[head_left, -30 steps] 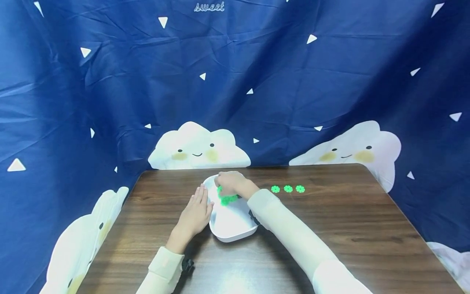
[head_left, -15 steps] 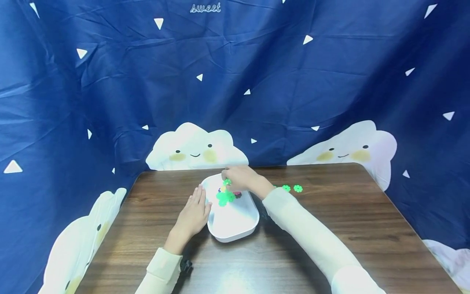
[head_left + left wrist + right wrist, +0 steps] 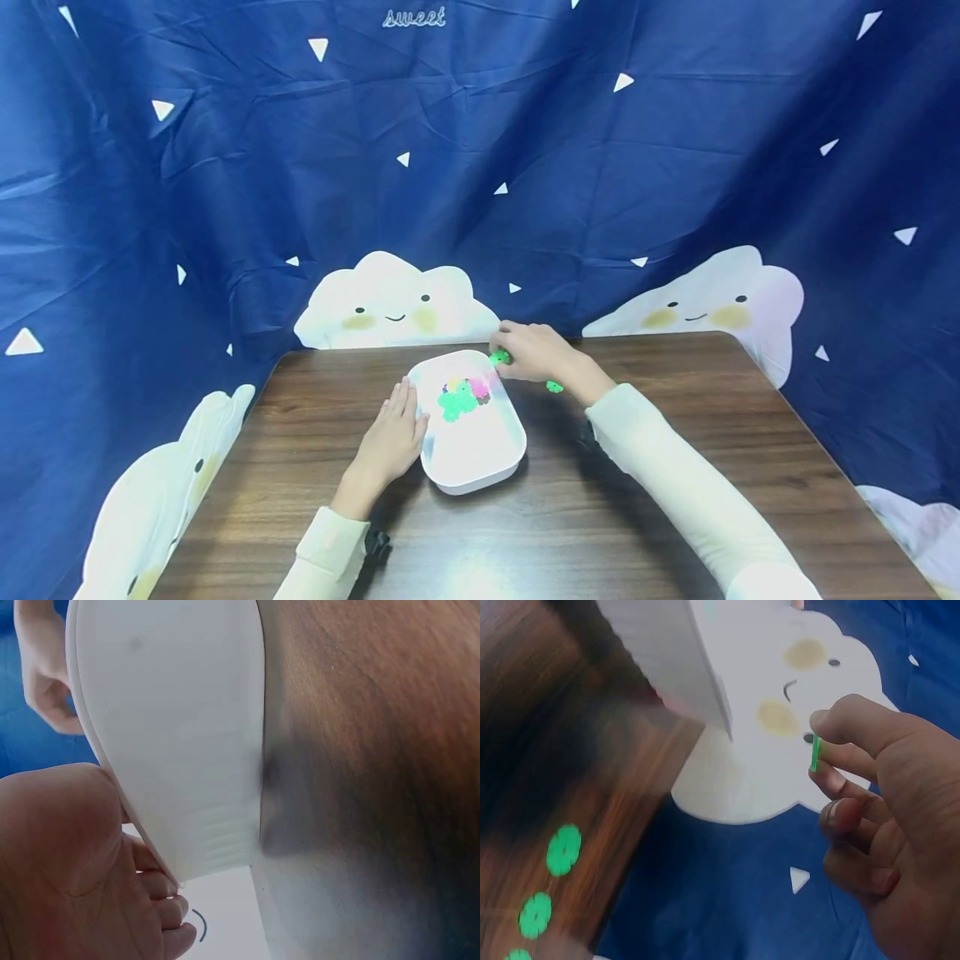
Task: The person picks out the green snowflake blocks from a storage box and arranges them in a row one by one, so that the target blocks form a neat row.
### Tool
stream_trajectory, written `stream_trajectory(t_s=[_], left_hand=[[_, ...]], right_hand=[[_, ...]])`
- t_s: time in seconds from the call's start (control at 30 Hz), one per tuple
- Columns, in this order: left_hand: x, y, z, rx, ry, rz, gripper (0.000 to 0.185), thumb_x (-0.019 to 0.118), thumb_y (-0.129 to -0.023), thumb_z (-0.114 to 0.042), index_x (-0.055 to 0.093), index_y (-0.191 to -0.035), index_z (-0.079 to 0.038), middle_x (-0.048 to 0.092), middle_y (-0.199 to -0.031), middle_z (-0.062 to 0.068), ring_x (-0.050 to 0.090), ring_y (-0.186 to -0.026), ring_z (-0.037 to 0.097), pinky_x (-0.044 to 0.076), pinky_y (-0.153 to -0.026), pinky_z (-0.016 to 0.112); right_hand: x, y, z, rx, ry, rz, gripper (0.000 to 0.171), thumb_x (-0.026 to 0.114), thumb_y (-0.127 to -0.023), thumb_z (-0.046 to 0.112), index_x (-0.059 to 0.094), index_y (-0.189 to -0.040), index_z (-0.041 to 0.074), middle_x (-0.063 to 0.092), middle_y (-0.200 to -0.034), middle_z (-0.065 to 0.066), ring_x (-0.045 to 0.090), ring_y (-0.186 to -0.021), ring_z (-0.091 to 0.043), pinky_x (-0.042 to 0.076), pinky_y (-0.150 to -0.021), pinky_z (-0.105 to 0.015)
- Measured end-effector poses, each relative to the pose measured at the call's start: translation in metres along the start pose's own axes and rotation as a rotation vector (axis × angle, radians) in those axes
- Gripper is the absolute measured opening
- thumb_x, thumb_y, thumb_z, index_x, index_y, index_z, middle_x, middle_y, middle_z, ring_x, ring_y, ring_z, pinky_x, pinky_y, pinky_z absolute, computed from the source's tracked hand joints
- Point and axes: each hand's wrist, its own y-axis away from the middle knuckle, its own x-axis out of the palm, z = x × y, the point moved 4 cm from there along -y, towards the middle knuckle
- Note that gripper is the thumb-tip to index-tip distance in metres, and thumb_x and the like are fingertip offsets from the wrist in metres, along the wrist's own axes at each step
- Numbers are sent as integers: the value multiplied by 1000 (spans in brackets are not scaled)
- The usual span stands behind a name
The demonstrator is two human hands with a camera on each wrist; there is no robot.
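Observation:
A white tray [image 3: 480, 467] lies on the brown wooden table [image 3: 675, 467], with green, pink and other coloured flat flower pieces [image 3: 459, 398] heaped at its far end. My left hand [image 3: 392, 440] rests flat against the tray's left side [image 3: 172, 750], fingers straight. My right hand [image 3: 528, 350] hovers just right of the tray's far corner and pinches a green flower disc [image 3: 499, 357] between thumb and forefinger; the disc [image 3: 814, 754] shows edge-on in the right wrist view. Green discs [image 3: 562, 850] lie in a row on the table; one [image 3: 554, 387] peeks out under my wrist.
A dark blue cloth with white triangles and smiling clouds [image 3: 397, 304] hangs behind and around the table. The table's far edge runs close behind the tray. Bare wood lies to the right and in front of the tray.
My right hand has lifted out of the tray and moved right with a green disc pinched in it. The left hand has stayed at the tray's side.

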Motion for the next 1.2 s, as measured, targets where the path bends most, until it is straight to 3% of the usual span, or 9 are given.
stream_trajectory(t_s=[0.43,0.7,1.2], left_hand=[[-1,3,0,-10,8,4,65,31,-106,-37,19,-154,4,11,-164,20,11,-153,31,21,-123,50],[3,6,1,1,17,-34,65,32,-104,-36,22,-153,6,11,-164,21,14,-152,34,20,-123,52],[7,4,2,21,6,-51,66,31,-104,-37,21,-153,6,14,-163,22,14,-152,34,22,-122,53]], right_hand=[[-18,36,-35,34,19,-65,23,67,-85,34,71,-106,23,60,-101,6,54,-71,-13,48,-60,-31],[-19,57,-51,61,9,-90,26,69,-82,31,71,-105,21,60,-100,5,51,-64,-12,45,-56,-28],[-24,96,-82,144,-33,-115,29,73,-80,27,70,-108,19,60,-99,4,56,-73,-9,45,-59,-28]])
